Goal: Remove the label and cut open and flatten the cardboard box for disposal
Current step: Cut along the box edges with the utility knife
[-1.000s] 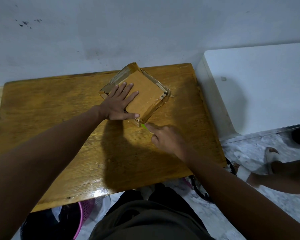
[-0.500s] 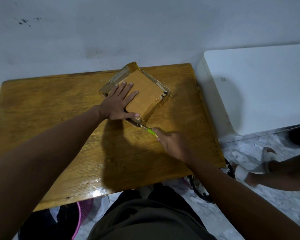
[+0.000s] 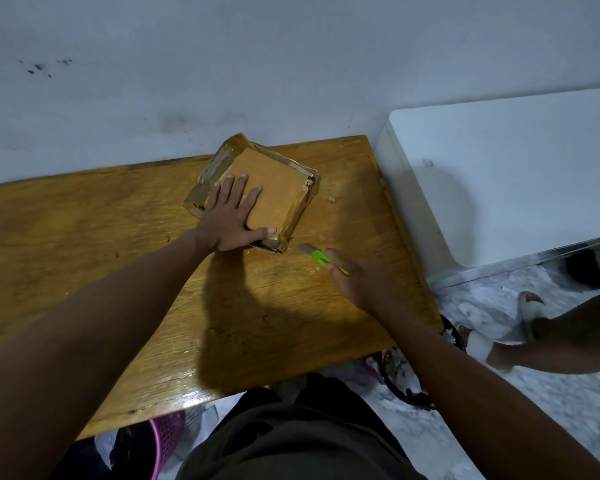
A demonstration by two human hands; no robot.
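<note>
Tabletop [image 3: 84,244]: box [image 3: 274,188] lies flat at far edge, near wall, taped, not yet flattened.
Left hand [image 3: 227,216]: fingers straight, spread, pressing box top.
Right hand [image 3: 361,282]: grip curled round cutter [image 3: 317,256], blade out, just clear of box near corner.
Step, judged: cutting tape seams.
Next: re-seat blade in seam, keep left fingers off cut line.
</note>
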